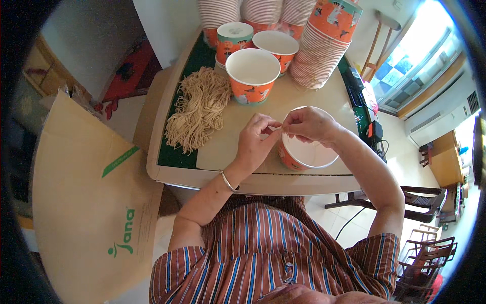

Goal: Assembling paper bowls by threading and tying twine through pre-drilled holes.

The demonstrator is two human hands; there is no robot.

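Observation:
My left hand and my right hand meet fingertip to fingertip at the left rim of an open paper bucket. Both are closed in a pinch; whatever is between the fingers is too small to make out. The bucket is orange outside and white inside, tilted slightly on the table near its front edge, and my right hand covers part of its opening. Left of centre lies a loose bundle of beige cords. Beside it stands another open paper bucket, orange with a teal base band.
Behind are a third open bucket, an upside-down bucket and tall nested stacks, one leaning stack at the right. A large cardboard box stands left of the table. Black devices with cables line the right edge.

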